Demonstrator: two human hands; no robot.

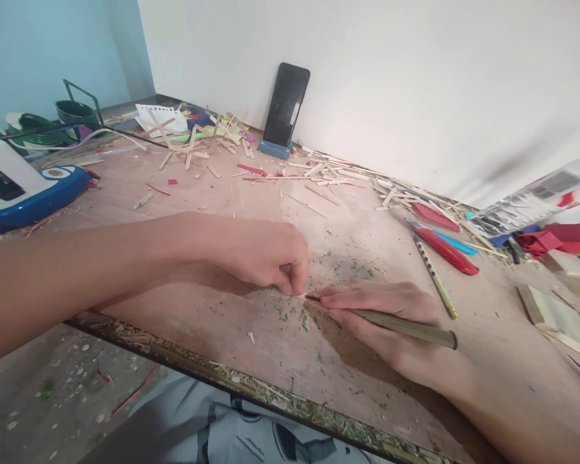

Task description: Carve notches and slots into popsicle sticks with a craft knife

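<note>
My left hand [280, 258] is closed in a pinch over the tabletop, with its fingertips on a thin pale wooden stick [310, 301]. Most of the stick's left part is hidden by the fingers. My right hand [381, 316] is wrapped round a slim olive-green, pen-like tool [406, 327]. The tool's dark tip touches or lies very close to the stick, just right of my left fingertips; its exact kind cannot be made out. Small green flecks [302, 319] are scattered on the table around and below the stick.
A phone [287, 106] leans on a blue stand by the wall. Loose wooden sticks [328, 173] lie along the back. To the right are a red cutter [447, 250], a dotted pencil [435, 277] and a wood block [558, 316]. A blue-and-white device [33, 190] stands left.
</note>
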